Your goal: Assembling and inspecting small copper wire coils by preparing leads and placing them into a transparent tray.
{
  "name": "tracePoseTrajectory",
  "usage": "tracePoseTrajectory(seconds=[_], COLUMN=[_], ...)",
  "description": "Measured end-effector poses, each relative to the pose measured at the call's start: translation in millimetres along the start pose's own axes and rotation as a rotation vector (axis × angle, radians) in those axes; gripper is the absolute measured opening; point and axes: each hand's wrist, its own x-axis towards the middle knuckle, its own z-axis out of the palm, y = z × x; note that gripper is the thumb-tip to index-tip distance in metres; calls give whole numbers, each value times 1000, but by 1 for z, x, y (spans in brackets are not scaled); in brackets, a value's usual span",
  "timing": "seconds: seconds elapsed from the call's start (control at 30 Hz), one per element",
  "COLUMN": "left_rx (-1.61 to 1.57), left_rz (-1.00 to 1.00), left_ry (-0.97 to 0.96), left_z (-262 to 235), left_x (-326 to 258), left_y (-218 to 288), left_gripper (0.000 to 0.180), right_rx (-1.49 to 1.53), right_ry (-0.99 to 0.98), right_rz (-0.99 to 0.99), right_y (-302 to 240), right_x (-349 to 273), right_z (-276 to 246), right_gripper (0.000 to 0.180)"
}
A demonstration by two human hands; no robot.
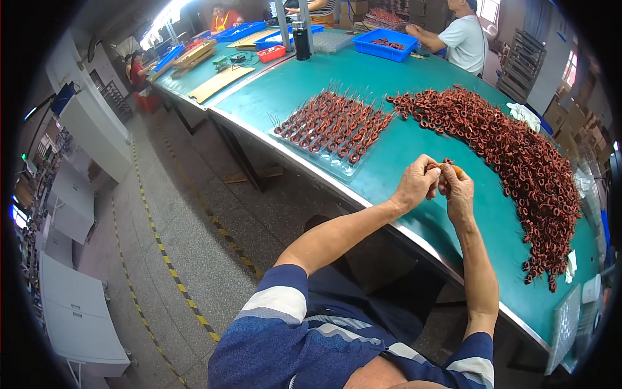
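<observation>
My left hand (pixel 416 181) and my right hand (pixel 459 194) meet above the table's front edge, both closed in a pinch. Between the fingertips is a small reddish-brown wire-wound ring coil (pixel 448 161), mostly hidden by the fingers. Something orange (pixel 457 170) shows at the right fingers, perhaps a finger cover. Left of my hands, a clear plastic tray (pixel 348 171) carries neat rows of similar ring coils (pixel 334 123) with thin wire leads sticking up. A large loose heap of ring coils (pixel 499 146) curves across the table to the right.
The green table (pixel 311 71) has a pale front edge. Farther back stand a blue bin (pixel 386 45) with coils, a black bottle (pixel 300 40) and a small red basket (pixel 271 54). A co-worker in a light shirt (pixel 465 40) is across the table. White cloth (pixel 523 117) lies behind the heap.
</observation>
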Motion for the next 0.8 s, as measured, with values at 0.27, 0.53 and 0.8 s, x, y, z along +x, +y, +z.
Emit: tracePoseTrajectory(seconds=[0.27,0.53,0.8], left_rx=[90,-230,-171], left_rz=[0,-149,-111], left_ry=[83,-32,11], left_z=[9,-11,12], left_x=[-3,-5,-2], left_y=[1,-4,-3], left_gripper=[14,15,11], right_rx=[-368,3,240], right_ry=[117,21,64], right_rz=[-197,-33,17], right_y=[-7,4,10], right_x=[-2,-1,7], right_z=[4,11,-8], right_gripper=[22,25,21])
